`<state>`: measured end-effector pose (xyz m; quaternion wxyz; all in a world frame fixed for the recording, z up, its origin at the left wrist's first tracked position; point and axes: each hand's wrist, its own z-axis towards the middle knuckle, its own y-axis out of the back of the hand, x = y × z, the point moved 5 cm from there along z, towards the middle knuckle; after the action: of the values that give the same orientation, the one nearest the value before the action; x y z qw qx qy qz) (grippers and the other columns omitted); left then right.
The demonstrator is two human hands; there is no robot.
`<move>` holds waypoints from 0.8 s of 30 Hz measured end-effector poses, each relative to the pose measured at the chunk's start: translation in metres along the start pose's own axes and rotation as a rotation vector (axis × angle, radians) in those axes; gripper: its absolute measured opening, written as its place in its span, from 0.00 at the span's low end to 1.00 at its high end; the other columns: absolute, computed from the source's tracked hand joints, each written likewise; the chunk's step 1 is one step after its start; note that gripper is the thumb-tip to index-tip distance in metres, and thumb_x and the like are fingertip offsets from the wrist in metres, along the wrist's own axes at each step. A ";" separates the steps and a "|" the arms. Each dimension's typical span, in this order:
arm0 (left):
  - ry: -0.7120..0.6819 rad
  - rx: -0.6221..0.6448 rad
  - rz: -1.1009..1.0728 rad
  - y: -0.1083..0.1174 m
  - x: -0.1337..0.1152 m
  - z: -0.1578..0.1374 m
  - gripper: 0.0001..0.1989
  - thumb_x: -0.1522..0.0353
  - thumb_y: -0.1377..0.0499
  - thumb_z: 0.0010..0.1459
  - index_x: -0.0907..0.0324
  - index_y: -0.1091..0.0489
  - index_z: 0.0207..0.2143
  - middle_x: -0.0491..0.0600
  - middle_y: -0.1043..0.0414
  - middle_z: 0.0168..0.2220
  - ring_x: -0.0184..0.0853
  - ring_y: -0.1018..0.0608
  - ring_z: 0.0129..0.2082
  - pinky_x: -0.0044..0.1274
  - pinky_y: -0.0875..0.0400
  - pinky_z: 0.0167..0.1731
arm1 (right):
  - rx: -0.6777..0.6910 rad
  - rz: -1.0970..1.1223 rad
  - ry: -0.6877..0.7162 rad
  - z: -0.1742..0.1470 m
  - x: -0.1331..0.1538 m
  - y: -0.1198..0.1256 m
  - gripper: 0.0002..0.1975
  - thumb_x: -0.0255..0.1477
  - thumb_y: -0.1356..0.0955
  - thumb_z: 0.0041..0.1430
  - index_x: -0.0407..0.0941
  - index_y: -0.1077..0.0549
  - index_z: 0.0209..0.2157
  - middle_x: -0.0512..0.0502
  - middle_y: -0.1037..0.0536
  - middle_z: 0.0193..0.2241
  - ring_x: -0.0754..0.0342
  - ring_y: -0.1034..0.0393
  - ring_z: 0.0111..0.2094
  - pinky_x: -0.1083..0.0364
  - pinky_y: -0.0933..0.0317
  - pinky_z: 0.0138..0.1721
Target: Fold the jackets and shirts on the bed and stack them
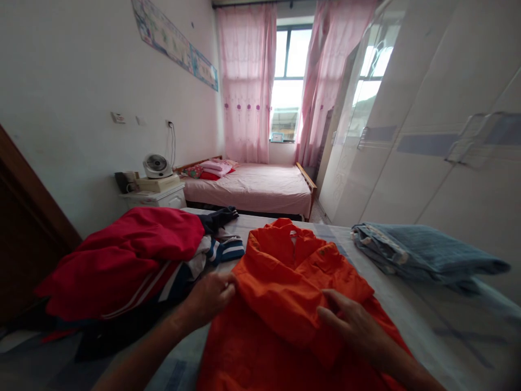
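Pinching one side of the orange jacket (280, 296) is the left hand (215, 296); the right hand (352, 320), fingers apart, touches its top.

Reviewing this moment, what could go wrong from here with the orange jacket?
Two risks, as a judgement:
1. The left hand pinches the edge of the orange jacket, and a sleeve lies loosely across its front; an uneven tug might crease or unfold it.
2. The heaped clothes lie close beside the left hand, so a wide sweep that way could disturb them.
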<state>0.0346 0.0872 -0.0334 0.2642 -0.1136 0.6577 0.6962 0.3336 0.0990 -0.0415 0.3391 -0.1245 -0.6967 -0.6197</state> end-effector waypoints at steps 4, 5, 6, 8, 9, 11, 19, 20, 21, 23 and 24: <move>0.020 -0.197 0.003 0.000 0.019 0.016 0.18 0.76 0.52 0.53 0.61 0.33 0.46 0.53 0.31 0.46 0.36 0.26 0.42 0.26 0.33 0.42 | -0.150 -0.104 0.136 0.031 0.030 0.018 0.17 0.38 0.39 0.58 0.43 0.30 0.44 0.41 0.26 0.45 0.48 0.32 0.46 0.51 0.42 0.49; -0.002 -0.186 -0.009 -0.008 0.021 0.018 0.19 0.77 0.52 0.53 0.60 0.34 0.47 0.53 0.32 0.48 0.35 0.27 0.44 0.26 0.34 0.45 | -0.160 -0.110 0.174 0.044 0.039 0.019 0.16 0.37 0.39 0.59 0.44 0.29 0.43 0.42 0.25 0.44 0.49 0.31 0.45 0.52 0.42 0.48; -0.025 -0.191 -0.022 -0.016 0.022 0.018 0.20 0.78 0.52 0.52 0.59 0.34 0.47 0.52 0.33 0.49 0.34 0.28 0.47 0.25 0.35 0.47 | -0.166 -0.120 0.206 0.058 0.048 0.018 0.15 0.36 0.39 0.59 0.44 0.29 0.42 0.42 0.24 0.42 0.51 0.30 0.44 0.53 0.41 0.47; -0.077 -0.241 -0.043 -0.028 0.021 0.016 0.20 0.79 0.52 0.52 0.58 0.35 0.46 0.51 0.35 0.51 0.34 0.31 0.50 0.26 0.36 0.50 | -0.175 -0.174 0.249 0.086 0.065 0.009 0.14 0.35 0.39 0.59 0.44 0.28 0.41 0.44 0.23 0.40 0.52 0.30 0.42 0.55 0.41 0.45; -0.103 -0.272 -0.050 -0.032 0.019 0.013 0.20 0.79 0.52 0.51 0.58 0.35 0.46 0.51 0.36 0.51 0.35 0.32 0.51 0.27 0.37 0.51 | -0.174 -0.219 0.258 0.100 0.073 0.002 0.13 0.34 0.39 0.59 0.45 0.28 0.41 0.44 0.23 0.40 0.53 0.30 0.42 0.56 0.41 0.44; -0.141 -0.309 -0.052 -0.036 0.016 0.009 0.16 0.78 0.51 0.53 0.57 0.34 0.42 0.52 0.36 0.51 0.36 0.31 0.50 0.28 0.36 0.50 | -0.165 -0.312 0.257 0.127 0.088 -0.015 0.13 0.35 0.39 0.60 0.46 0.28 0.41 0.45 0.24 0.41 0.53 0.30 0.42 0.57 0.41 0.42; -0.091 -0.175 0.135 -0.047 0.026 0.016 0.34 0.61 0.45 0.55 0.61 0.48 0.62 0.57 0.51 0.64 0.46 0.46 0.62 0.40 0.47 0.59 | -0.150 -0.446 0.166 0.204 0.117 -0.071 0.17 0.40 0.40 0.59 0.44 0.25 0.35 0.38 0.24 0.41 0.46 0.33 0.45 0.50 0.46 0.47; -0.069 -0.147 0.154 -0.049 0.028 0.017 0.35 0.60 0.45 0.55 0.62 0.51 0.63 0.56 0.54 0.65 0.46 0.49 0.63 0.41 0.50 0.60 | -0.138 -0.450 0.145 0.213 0.115 -0.072 0.18 0.39 0.41 0.60 0.44 0.25 0.35 0.38 0.23 0.40 0.47 0.32 0.44 0.51 0.45 0.46; -0.043 -0.126 0.166 -0.052 0.031 0.018 0.36 0.58 0.46 0.56 0.63 0.52 0.63 0.56 0.56 0.65 0.46 0.51 0.64 0.41 0.53 0.60 | -0.127 -0.451 0.120 0.221 0.111 -0.072 0.18 0.38 0.42 0.62 0.44 0.25 0.35 0.39 0.23 0.39 0.48 0.31 0.43 0.51 0.44 0.45; -0.001 -0.096 0.182 -0.054 0.032 0.018 0.37 0.57 0.48 0.56 0.65 0.53 0.63 0.56 0.58 0.65 0.46 0.52 0.64 0.40 0.55 0.61 | -0.106 -0.450 0.060 0.236 0.102 -0.069 0.20 0.36 0.45 0.64 0.43 0.26 0.37 0.40 0.23 0.37 0.50 0.30 0.41 0.52 0.41 0.42; 0.014 -0.087 0.187 -0.054 0.032 0.018 0.37 0.56 0.48 0.56 0.65 0.53 0.63 0.56 0.59 0.65 0.45 0.52 0.64 0.39 0.56 0.62 | -0.097 -0.450 0.031 0.243 0.097 -0.067 0.20 0.36 0.45 0.65 0.42 0.26 0.38 0.42 0.23 0.37 0.52 0.30 0.40 0.52 0.40 0.41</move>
<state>0.0389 0.1117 -0.0942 0.1882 -0.0680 0.6365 0.7449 0.1448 0.2918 -0.0337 0.1968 0.0273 -0.6710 -0.7143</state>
